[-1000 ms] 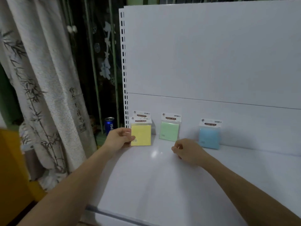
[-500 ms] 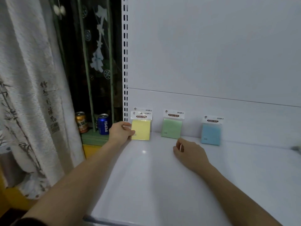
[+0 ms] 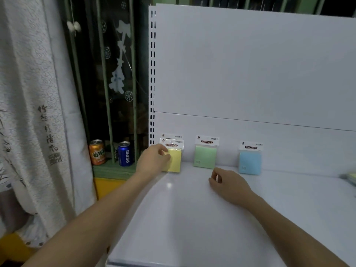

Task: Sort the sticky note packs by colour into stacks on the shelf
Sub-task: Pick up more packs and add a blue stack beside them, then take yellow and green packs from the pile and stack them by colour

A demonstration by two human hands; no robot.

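Three colours of sticky note packs lean upright against the back panel of the white shelf [image 3: 192, 218]. At the left stands a yellow pack [image 3: 175, 160] with a second pack's header card showing just behind it. My left hand [image 3: 154, 160] holds the front yellow pack at its left edge, fingers curled round it. A green pack [image 3: 205, 156] stands in the middle and a blue pack [image 3: 250, 162] to its right. My right hand [image 3: 229, 185] rests on the shelf in front of the green pack, fingers loosely curled, holding nothing.
More packs [image 3: 350, 177] lie at the shelf's far right edge, mostly cut off. Left of the shelf, an orange can [image 3: 97, 152] and a blue Pepsi can [image 3: 124, 154] stand on a green ledge. A white curtain [image 3: 34, 112] hangs at far left.
The view has tilted and shifted, bringing the two cans into sight. My left hand stays on the yellow pack, set back against the rear one. My right hand has barely moved.
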